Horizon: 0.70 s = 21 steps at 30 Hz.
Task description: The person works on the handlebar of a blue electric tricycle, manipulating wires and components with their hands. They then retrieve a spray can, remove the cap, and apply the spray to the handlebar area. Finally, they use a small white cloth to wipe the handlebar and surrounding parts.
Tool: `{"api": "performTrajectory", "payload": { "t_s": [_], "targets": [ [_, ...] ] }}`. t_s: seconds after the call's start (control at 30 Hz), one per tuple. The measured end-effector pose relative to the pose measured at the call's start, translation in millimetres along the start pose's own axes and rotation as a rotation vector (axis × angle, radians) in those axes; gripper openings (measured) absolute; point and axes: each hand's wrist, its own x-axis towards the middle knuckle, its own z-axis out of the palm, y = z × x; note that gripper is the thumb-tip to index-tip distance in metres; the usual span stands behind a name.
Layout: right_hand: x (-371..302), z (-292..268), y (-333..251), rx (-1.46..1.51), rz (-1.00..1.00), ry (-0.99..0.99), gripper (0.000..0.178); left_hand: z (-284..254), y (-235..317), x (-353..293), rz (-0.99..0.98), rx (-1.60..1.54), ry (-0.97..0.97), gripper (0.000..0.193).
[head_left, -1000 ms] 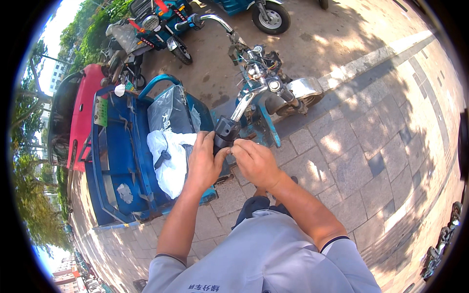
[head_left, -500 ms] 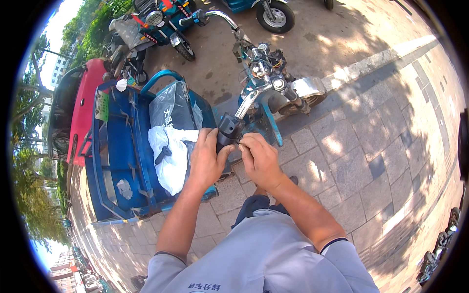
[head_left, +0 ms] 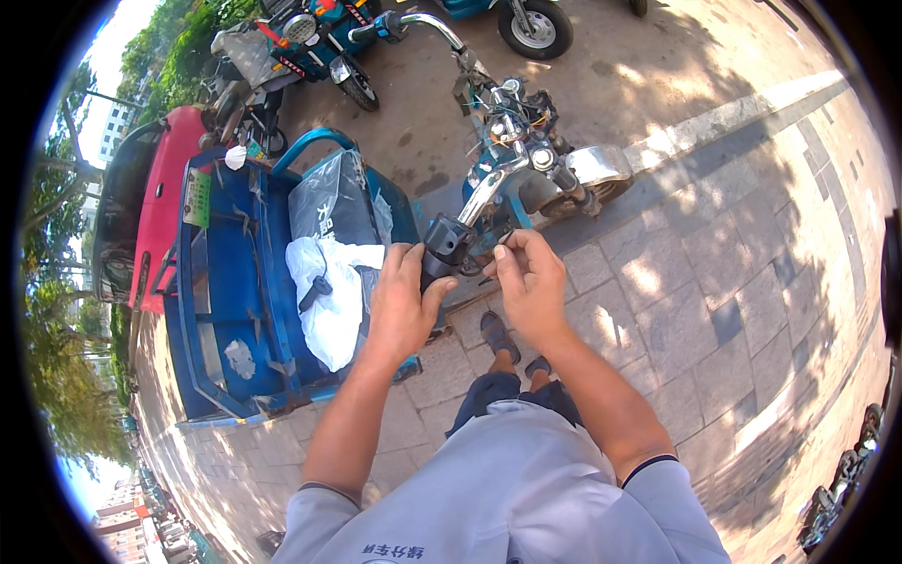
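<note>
Since half a second ago, both hands have shifted a little up the handlebar end. Now the left hand (head_left: pixel 402 305) wraps the black handlebar switch housing (head_left: pixel 442 246) of the blue tricycle (head_left: pixel 235 310), fingers closed round it. Just beside it, the right hand (head_left: pixel 531 282) pinches a small dark tool (head_left: pixel 498 256), tip near the housing. Below lie grey paving bricks (head_left: pixel 676 301).

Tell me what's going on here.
A person stands beside a blue cargo tricycle on a brick pavement. The left hand grips the black handlebar grip. The right hand pinches a small dark part right next to it; what that part is cannot be told.
</note>
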Motion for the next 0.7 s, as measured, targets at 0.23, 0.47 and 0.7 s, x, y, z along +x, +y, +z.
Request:
{"api": "performTrajectory", "payload": {
  "t_s": [0.23, 0.47, 0.7],
  "targets": [
    [-6.5, 5.9, 5.5, 0.174, 0.121, 0.008, 0.006, 0.3, 4.2, 2.4, -0.049, -0.021, -0.039, 0.058],
    [-3.6, 13.2, -1.8, 0.152, 0.072, -0.002, 0.006, 3.8, -1.3, 1.4, -0.002, -0.003, -0.014, 0.054],
    [-4.6, 14.9, -1.4, -0.044, -0.094, 0.007, 0.012, 3.3, -1.1, 1.0, -0.014, -0.004, -0.02, 0.054]
  ]
}}
